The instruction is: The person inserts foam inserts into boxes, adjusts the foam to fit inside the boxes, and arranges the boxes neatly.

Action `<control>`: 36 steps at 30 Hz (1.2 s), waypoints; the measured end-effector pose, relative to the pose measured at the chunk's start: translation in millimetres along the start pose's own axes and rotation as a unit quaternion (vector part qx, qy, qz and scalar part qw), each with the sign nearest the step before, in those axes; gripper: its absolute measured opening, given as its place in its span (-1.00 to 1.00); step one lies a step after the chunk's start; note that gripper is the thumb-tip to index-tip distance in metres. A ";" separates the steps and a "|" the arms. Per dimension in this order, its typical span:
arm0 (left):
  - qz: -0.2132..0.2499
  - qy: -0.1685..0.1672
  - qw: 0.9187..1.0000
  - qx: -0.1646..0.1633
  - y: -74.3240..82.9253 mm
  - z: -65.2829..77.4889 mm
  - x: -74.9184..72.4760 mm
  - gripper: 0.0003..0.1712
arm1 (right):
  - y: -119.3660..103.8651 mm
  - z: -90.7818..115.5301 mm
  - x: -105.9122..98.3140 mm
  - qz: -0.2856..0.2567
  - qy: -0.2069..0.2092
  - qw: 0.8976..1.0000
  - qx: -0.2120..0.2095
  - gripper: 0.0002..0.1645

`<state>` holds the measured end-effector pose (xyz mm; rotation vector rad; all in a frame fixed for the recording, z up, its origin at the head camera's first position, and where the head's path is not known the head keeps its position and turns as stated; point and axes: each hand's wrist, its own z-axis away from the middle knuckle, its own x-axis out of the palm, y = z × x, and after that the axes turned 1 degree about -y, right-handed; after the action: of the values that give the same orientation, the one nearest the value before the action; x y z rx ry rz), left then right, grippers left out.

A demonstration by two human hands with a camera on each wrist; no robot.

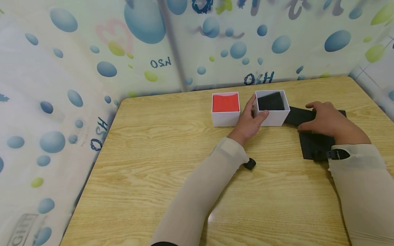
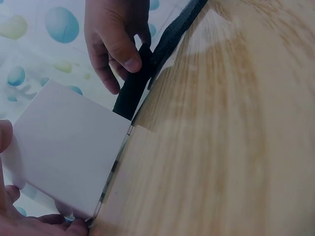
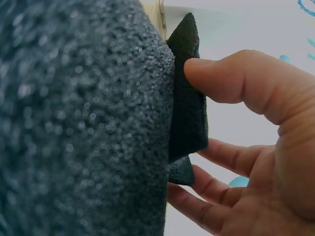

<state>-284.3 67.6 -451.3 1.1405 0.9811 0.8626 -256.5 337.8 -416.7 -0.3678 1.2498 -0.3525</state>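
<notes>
A white open-topped box [image 1: 273, 119] with a black piece [image 1: 271, 101] tilted inside it stands at the back of the table. My left hand [image 1: 247, 124] grips this box, thumb at the front and fingers along its left side. To its right, my right hand [image 1: 327, 121] pinches a black foam piece [image 1: 297, 115] between thumb and fingers; in the right wrist view the thumb presses the near face of the foam piece [image 3: 189, 113]. More black foam [image 1: 314, 147] lies flat below that hand, partly hidden by it.
A second white box [image 1: 226, 119] with a red lining or content [image 1: 225, 103] stands left of my left hand. The wood-grain table [image 1: 154, 164] reaches back to a patterned curtain [image 1: 197, 44]. Dark wrist cameras sit on both sleeves.
</notes>
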 end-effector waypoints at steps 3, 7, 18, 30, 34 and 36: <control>-0.001 0.000 1.000 0.000 0.5 0.2 -0.3 -0.13 | -0.5 0.0 -0.2 -0.002 0.006 1.000 0.001 0.24; 0.001 0.000 1.000 -0.001 0.8 0.8 -0.3 -0.13 | -1.7 0.6 -0.6 -0.008 0.013 1.000 0.002 0.22; -0.002 0.005 1.000 -0.004 0.5 0.5 0.5 -0.12 | -11.5 9.5 -6.1 -0.053 0.091 0.994 0.005 0.03; 0.007 -0.001 1.000 -0.004 1.0 1.3 -0.5 -0.12 | -28.9 16.0 -7.1 -0.167 0.230 0.957 0.063 -0.03; 0.009 -0.002 1.000 -0.004 1.1 1.3 -0.7 -0.12 | -34.6 16.0 -8.5 -0.217 0.243 0.944 0.056 -0.05; 0.009 -0.001 1.000 -0.005 1.0 1.3 -0.6 -0.12 | -37.8 15.9 -7.4 -0.233 0.251 0.938 0.044 -0.07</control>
<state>-283.4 66.8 -450.1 1.1439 0.9652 0.8799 -245.5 308.8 -388.9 -0.5169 1.6336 -0.9520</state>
